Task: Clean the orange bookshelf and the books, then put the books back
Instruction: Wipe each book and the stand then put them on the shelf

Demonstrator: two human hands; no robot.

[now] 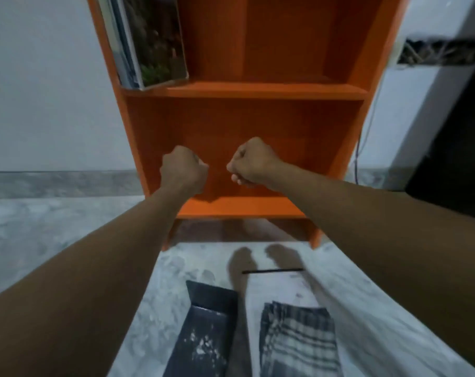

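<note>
**Far left.** Plain white wall (40,91) over a grey stone skirting, meeting a mottled grey marble-look floor (54,235).

**Left of centre, upper shelf.** A small group of thin glossy-covered books (149,44), the outermost with a dark green-and-brown photographic cover. They stood leaning in the left corner of the upper visible shelf. No other books were in view, and whether these had been wiped could not be told.

**Centre.** Tall orange painted wooden bookshelf (258,91), on short legs against the wall. The remainder of the upper shelf and all of the lower shelf held no books. No cloth or duster was visible anywhere.

**Centre, before the lower shelf.** The left hand (183,168) was curled into a fist, gripping nothing that showed. The right hand (251,163) was curled likewise and also held nothing. The two were near each other with a gap between them, and neither touched the boards.

**Below centre.** A thin black stick (271,270) lay on the floor at the person's feet, in front of the shelf's base.

**Right.** A thin dark cable (357,159) hung beside the shelf's right side. Further right were a wall recess of tangled wires (443,54) and then a dark opening (453,148).

**Assessment.** The task was judged to be in its returning stage. A few books were shelved, most shelf space was unfilled, and both hands were free. How many books remained elsewhere could not be said.
</note>
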